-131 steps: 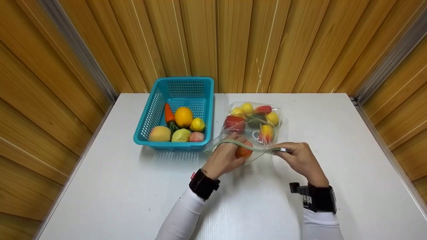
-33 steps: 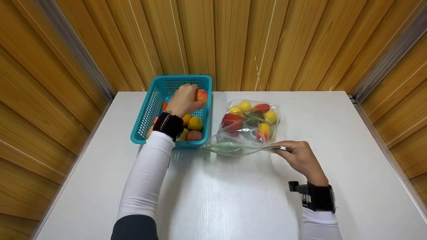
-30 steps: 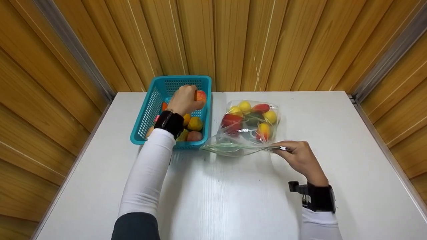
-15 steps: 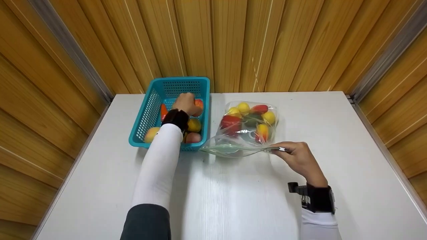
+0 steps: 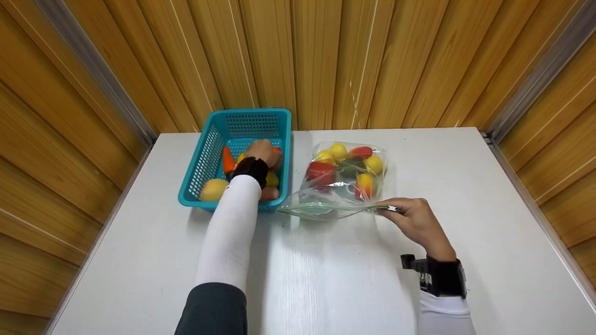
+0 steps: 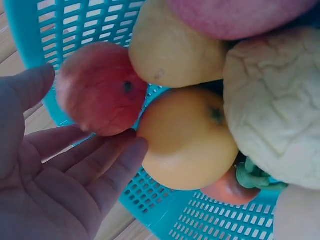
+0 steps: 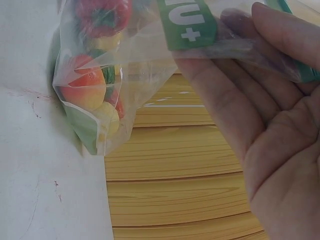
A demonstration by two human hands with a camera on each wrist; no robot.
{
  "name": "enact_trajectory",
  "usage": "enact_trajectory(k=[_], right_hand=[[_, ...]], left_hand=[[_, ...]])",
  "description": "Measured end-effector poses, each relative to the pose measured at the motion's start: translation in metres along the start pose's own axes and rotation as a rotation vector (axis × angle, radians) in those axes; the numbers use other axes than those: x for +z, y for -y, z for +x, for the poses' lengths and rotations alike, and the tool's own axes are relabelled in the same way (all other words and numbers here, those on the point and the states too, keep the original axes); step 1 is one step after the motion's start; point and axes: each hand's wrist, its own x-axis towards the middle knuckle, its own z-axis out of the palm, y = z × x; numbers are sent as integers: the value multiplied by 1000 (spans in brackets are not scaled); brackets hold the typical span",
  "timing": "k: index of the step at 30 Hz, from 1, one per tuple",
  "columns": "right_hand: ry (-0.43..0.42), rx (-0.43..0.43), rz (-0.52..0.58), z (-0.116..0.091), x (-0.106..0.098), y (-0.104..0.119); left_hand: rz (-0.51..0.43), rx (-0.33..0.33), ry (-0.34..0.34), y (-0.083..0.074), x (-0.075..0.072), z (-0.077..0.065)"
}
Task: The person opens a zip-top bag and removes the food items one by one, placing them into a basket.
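Note:
In the left wrist view a red round fruit (image 6: 102, 90) rests in the blue basket (image 5: 184, 197), between my left thumb and fingers. My left hand (image 5: 261, 151) is down inside the basket, its fingers extended and loose around the fruit, fingertips against an orange (image 6: 187, 137). On the right, my right hand (image 5: 414, 218) pinches the corner of a clear zip bag (image 5: 321, 200) between thumb and fingers, its mouth parted. Inside the bag lie a red bell pepper (image 5: 320, 173), several yellow fruits, a red-and-yellow fruit (image 5: 364, 185) and a dark green piece (image 5: 351, 167).
A carrot (image 5: 228, 159), a peach (image 5: 214, 190), a pale wrinkled cabbage-like piece (image 6: 275, 105), a yellow fruit (image 6: 175, 47) and a pinkish fruit (image 6: 245, 15) share the basket. Behind the white table (image 5: 326, 279) rises a wood-panelled wall (image 5: 316, 65); side panels flank it.
My left hand has carried the red fruit from the bag to the basket, lowered it toward the front and loosened its fingers. My right hand keeps holding the bag's corner.

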Motion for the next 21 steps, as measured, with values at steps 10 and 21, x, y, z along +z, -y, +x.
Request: enact_trajectory(k=[10,21], right_hand=[[-4,-10,-18,0,0,0],[4,-24,-19,0,0,-1]], left_hand=[[245,-2,72,1,-1,1],[445,-23,237,-13,-17,-38]])
